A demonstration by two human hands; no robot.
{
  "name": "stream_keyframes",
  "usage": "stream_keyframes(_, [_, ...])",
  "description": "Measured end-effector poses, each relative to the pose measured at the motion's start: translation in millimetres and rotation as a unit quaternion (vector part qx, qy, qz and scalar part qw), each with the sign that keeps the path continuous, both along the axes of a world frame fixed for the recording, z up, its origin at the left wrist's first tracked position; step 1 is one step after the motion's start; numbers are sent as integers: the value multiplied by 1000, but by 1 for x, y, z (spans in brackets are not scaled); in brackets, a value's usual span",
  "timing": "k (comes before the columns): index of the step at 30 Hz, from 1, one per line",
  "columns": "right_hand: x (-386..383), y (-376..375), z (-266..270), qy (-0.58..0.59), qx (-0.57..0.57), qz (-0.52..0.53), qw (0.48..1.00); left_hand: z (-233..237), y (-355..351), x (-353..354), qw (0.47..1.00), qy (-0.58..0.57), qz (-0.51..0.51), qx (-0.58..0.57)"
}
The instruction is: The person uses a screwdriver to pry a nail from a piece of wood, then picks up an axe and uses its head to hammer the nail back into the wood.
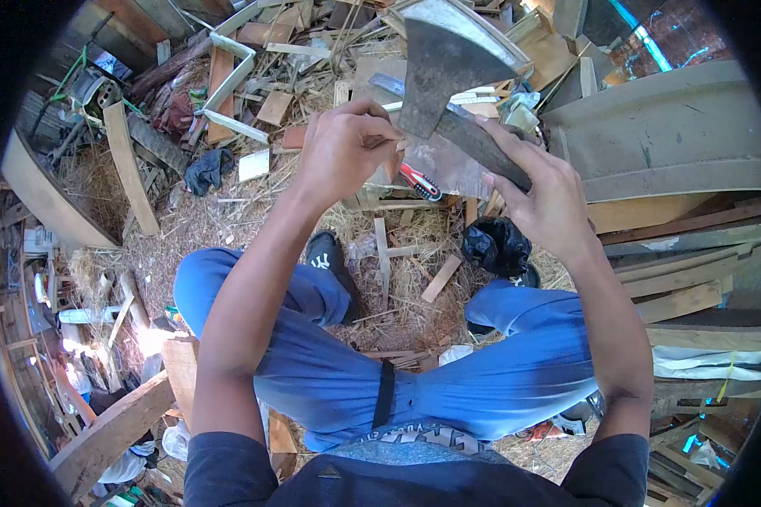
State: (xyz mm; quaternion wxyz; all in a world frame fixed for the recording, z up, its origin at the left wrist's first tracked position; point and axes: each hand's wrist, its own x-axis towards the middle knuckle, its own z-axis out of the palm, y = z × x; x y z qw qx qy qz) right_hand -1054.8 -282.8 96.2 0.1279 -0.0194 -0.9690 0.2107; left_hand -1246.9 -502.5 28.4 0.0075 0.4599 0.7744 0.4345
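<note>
My right hand [545, 190] grips the dark handle of an axe [448, 76] just below its head, and the wide blade points up and away from me. My left hand [342, 152] is closed in a pinch close to the lower corner of the axe head. Whatever sits between those fingertips is too small to make out. Just beyond and below the left fingers lies a tool with a red and black handle [420, 180], partly hidden, on a grey board [448, 165].
Scrap wood [275, 108] and straw cover the ground ahead. A black plastic bag [495, 245] sits between my feet, near the right one. Stacked planks [693, 279] and a large grey panel [659, 135] stand on the right; a timber beam [114, 431] crosses the lower left.
</note>
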Motion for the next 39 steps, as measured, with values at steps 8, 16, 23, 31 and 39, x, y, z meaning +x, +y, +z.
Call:
stream_keyframes(8, [1, 1, -2, -37, -19, -14, 999, 2, 1, -1, 1000, -12, -1, -7])
stream_keyframes(16, [-3, 0, 3, -30, -147, -45, 988, 6, 0, -2, 1000, -12, -4, -26])
stream_keyframes(23, [-3, 0, 4, -20, -156, -36, 987, 5, -2, -2, 999, -2, -26, -35])
stream_keyframes(31, [-1, 3, -4, 3, -125, -18, 992, 4, -4, -3, 999, 1, -32, -29])
stream_keyframes(39, [-2, 3, -5, -5, -122, -24, 992, 9, -5, -1, 999, -12, -23, -36])
